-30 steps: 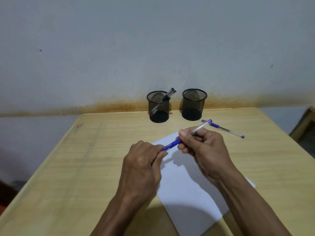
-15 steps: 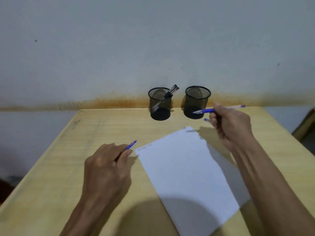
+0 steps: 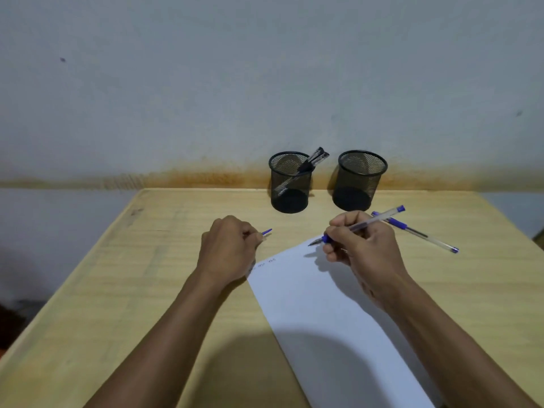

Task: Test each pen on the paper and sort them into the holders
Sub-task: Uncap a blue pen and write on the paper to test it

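Head camera is looking down at a light wooden table [image 3: 117, 290] pushed against a pale wall [image 3: 265, 69] with a rusty brown stain along the bottom. A white sheet of paper [image 3: 323, 319] is lying slanted on the table, running from the middle toward 5 o'clock. A few tiny scribbles [image 3: 266, 262] are showing near its top left corner.

The right hand [image 3: 362, 254] is pinching a blue pen [image 3: 365, 223] in a writing grip. The pen's tip is pointing toward 9 o'clock and sitting right at the top corner of the paper. Its blue end is sticking up toward 2 o'clock.

The left hand [image 3: 229, 248] is curled into a loose fist at 9 o'clock from the right hand, just beside the paper's left corner. Its fingers are closing around a small blue pen cap [image 3: 266, 232], and only the cap's end is poking out.

A second blue pen [image 3: 415, 232] is lying flat on the table behind the right hand, at 3 o'clock from the paper's top corner.

Two black mesh holders are standing at 12 o'clock by the wall, a little apart. The left holder [image 3: 290, 184] is keeping dark pens [image 3: 312, 161] that are leaning toward 2 o'clock. The right holder [image 3: 359, 181] is looking like it has no pens inside.
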